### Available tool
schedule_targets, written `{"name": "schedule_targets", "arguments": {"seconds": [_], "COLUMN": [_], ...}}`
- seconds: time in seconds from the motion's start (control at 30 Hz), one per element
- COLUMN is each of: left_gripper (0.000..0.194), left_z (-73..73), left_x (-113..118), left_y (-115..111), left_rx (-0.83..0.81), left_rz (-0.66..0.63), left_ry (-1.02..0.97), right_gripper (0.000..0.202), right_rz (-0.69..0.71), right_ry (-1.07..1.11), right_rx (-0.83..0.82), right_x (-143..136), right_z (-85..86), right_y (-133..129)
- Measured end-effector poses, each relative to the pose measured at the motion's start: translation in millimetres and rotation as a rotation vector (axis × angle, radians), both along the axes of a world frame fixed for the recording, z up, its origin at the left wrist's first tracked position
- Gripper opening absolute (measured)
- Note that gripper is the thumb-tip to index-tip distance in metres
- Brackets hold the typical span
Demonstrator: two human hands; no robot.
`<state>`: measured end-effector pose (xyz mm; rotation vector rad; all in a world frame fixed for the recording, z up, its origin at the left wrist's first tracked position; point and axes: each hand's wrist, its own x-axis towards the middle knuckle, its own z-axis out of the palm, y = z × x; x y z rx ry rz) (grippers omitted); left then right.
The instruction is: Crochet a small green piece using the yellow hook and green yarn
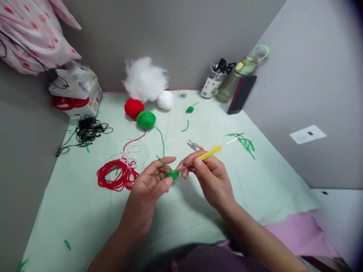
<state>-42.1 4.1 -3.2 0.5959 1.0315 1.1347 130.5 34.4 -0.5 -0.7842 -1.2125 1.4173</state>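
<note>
My left hand (pixel 153 179) pinches a small green crochet piece (pixel 172 175) between thumb and fingers, with green yarn running over the raised index finger. In my right hand (pixel 211 175) is a yellow-handled crochet hook (pixel 208 154), gripped like a pencil. Its metal tip points left and meets the green piece; whether it passes through a stitch is too small to tell. The working strand leads back to a green yarn ball (pixel 146 120). Just beyond my right hand lie small scissors (pixel 195 145), partly hidden by the fingers.
Behind sit a red yarn ball (pixel 134 108), a white yarn ball (pixel 165 100) and white stuffing (pixel 146 79). Loose red yarn (pixel 115 175) and tangled black cord (pixel 89 130) lie left. Green scraps (pixel 246 143), a phone (pixel 242 94), a bottle (pixel 235 79) and a pen holder (pixel 212 83) are right.
</note>
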Motion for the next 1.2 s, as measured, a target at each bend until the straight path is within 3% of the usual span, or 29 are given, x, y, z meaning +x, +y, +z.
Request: {"name": "schedule_targets", "arguments": {"seconds": [0.1,0.27,0.33,0.4,0.47,0.53,0.63,0.7,0.8,0.87,0.97,1.03,1.13,1.2], "left_gripper": [0.033,0.029,0.040,0.055,0.057,0.049,0.041,0.041,0.042,0.046,0.054,0.050,0.038,0.035], "left_z": [-4.5,-1.2,1.6,3.6,4.6,5.2,6.5,6.9,5.9,4.6,4.1,5.0,6.9,6.8], "left_x": [-0.7,4.4,7.9,9.6,8.3,5.2,1.6,2.1,6.8,10.5,12.1,9.8,5.4,4.9], "left_y": [-1.6,-7.5,-8.2,-6.9,-4.3,-1.9,-1.2,-2.1,-3.2,-3.1,-1.7,-0.5,0.9,0.8], "left_rx": [0.081,0.142,0.089,-0.012,-0.100,-0.129,-0.096,-0.077,-0.051,-0.025,-0.071,-0.152,-0.191,-0.143], "left_rz": [0.022,0.120,0.151,0.108,0.023,0.000,0.046,0.037,0.051,0.105,0.097,0.023,0.003,0.040], "left_ry": [0.099,0.308,0.253,0.069,-0.136,-0.253,-0.251,-0.183,-0.068,-0.040,-0.136,-0.254,-0.344,-0.285], "right_gripper": [0.020,0.021,0.022,0.025,0.028,0.026,0.020,0.017,0.015,0.018,0.026,0.028,0.024,0.018], "right_rz": [-0.079,-0.130,-0.162,-0.192,-0.215,-0.227,-0.204,-0.155,-0.158,-0.184,-0.181,-0.196,-0.252,-0.218], "right_ry": [-0.215,-0.629,-0.777,-0.861,-0.776,-0.576,-0.315,-0.258,-0.308,-0.440,-0.709,-0.728,-0.482,-0.310], "right_rx": [0.189,0.738,0.932,1.007,0.924,0.733,0.443,0.346,0.344,0.464,0.714,0.769,0.562,0.372], "right_x": [1.1,2.2,2.2,2.7,3.3,3.4,1.0,-1.9,-4.6,-3.6,0.7,2.9,2.5,0.3], "right_z": [2.3,-0.6,-3.8,-6.6,-7.1,-5.0,-0.1,1.3,-0.2,-1.8,-2.8,-2.1,0.8,3.0], "right_y": [-4.9,-10.3,-11.7,-13.3,-14.7,-14.7,-11.4,-8.4,-7.1,-9.3,-14.5,-16.0,-13.3,-9.5]}}
